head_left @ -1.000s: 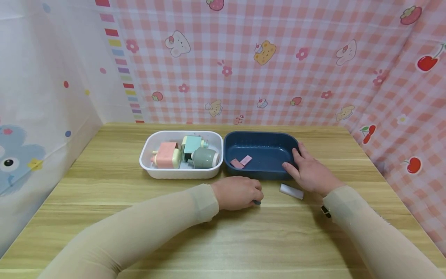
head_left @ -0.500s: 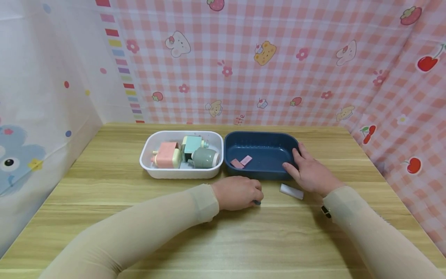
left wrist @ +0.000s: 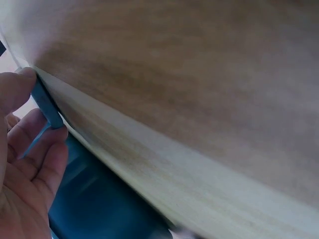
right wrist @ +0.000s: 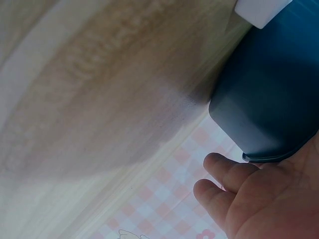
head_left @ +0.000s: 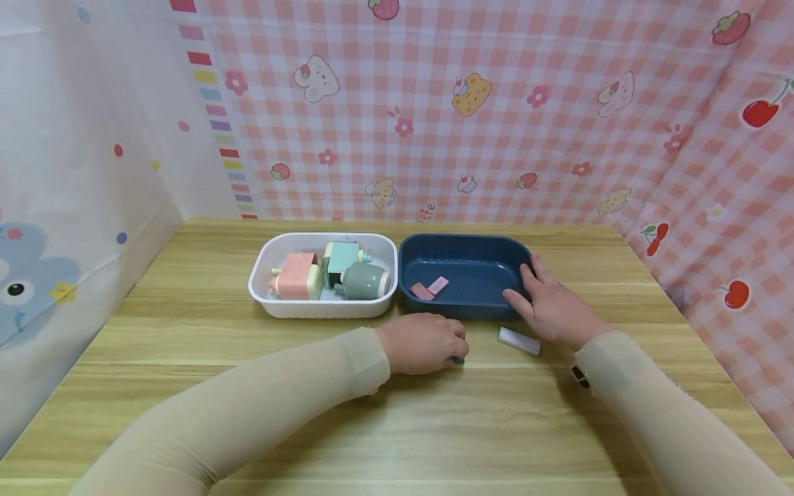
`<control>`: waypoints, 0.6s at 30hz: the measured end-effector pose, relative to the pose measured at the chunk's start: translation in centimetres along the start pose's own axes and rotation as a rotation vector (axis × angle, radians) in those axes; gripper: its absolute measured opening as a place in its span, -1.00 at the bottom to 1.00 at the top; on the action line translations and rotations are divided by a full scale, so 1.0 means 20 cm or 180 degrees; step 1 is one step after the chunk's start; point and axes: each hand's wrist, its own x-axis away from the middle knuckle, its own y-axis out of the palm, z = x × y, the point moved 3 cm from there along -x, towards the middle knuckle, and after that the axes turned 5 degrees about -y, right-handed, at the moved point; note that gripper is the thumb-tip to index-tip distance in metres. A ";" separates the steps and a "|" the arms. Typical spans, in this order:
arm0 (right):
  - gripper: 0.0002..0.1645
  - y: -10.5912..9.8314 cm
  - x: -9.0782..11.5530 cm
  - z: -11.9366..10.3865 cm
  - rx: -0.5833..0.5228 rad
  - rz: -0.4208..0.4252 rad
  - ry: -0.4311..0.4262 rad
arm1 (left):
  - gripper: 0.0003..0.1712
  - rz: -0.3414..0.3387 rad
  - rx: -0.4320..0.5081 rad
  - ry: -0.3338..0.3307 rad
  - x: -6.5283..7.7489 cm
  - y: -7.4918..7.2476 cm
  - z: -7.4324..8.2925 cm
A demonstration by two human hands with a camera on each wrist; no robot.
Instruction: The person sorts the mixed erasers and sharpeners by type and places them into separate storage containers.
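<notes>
**Wood table, pink check cloth behind: left hand pinches blue block**

Cloth has cartoon prints, also covers both sides. Left hand: thumb and fingers together on blue block, held just above or on the table, can't tell which. In the head view only the block's end pokes out past the fingers; left wrist view shows it lengthwise between thumb and fingertips.

Right of that grip, between the hands and nearer the right hand: white block, lying on table, slightly angled. Right hand: fingers apart, resting on the right end rim of blue bin.

Blue bin sits beyond the left-hand grip. Inside, at its left end: pink block and lilac block, lying close together. White bin is beyond and left of the grip, just beside blue bin. Holds pink toy on left, mint toy at back right, gray toy in front of mint. Beige sleeves on both arms.
</notes>
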 end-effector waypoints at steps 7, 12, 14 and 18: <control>0.16 0.00 0.00 0.00 -0.0019 -0.0006 0.0002 | -0.73 0.0003 0.0006 0.0023 0.00 0.00 0.00; 0.17 0.00 0.00 0.00 -0.0005 -0.0018 0.0002 | -0.72 -0.0020 0.0013 0.0005 0.00 -0.01 0.00; 0.17 0.00 0.00 0.00 -0.0003 -0.0022 0.0005 | -0.72 -0.0014 0.0006 0.0004 0.00 -0.01 0.00; 0.18 0.00 0.00 0.00 0.0015 -0.0022 0.0003 | -0.73 0.0013 -0.0036 0.0002 0.01 -0.01 0.01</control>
